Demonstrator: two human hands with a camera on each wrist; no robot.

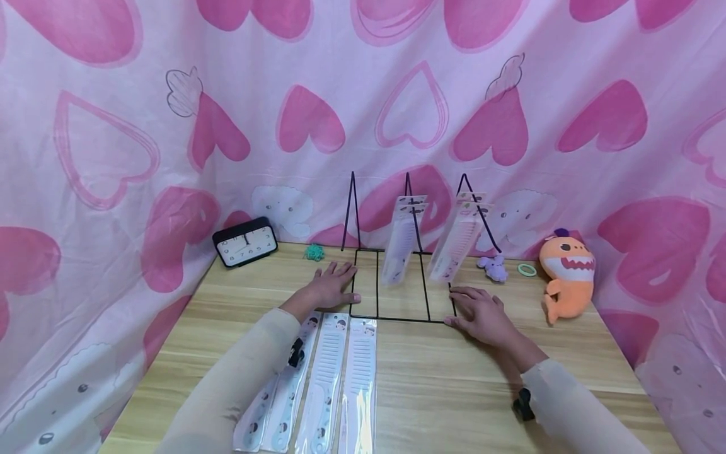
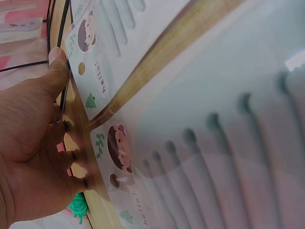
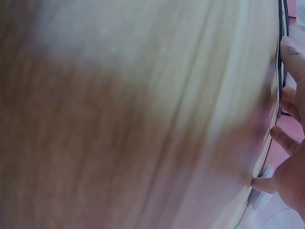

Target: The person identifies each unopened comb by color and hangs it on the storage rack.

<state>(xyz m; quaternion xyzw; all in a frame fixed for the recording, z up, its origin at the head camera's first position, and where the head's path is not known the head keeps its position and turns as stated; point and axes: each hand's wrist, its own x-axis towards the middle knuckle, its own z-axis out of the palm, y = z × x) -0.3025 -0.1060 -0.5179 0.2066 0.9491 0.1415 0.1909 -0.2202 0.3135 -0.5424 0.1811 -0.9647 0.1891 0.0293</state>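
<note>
Wire display rack [image 1: 397, 287] stands mid-table, two packaged combs [image 1: 399, 243] hanging on it. Left hand [image 1: 331, 287] lies flat at its left edge, right hand [image 1: 479, 312] flat at its right corner, seemingly steadying it. Hanging the packaged combs on the table [image 1: 334, 372] likely needs one hand freed.

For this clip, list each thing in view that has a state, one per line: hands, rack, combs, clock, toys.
Left hand: flat on the table, fingers straight, beside the rack.
Right hand: flat on the table at the rack's corner.
Wire rack: upright, two packs hanging.
Hanging comb packs: sealed, on hooks.
Comb packs on table: sealed, lying flat.
Clock: propped, tilted back.
Orange plush: upright.
</note>
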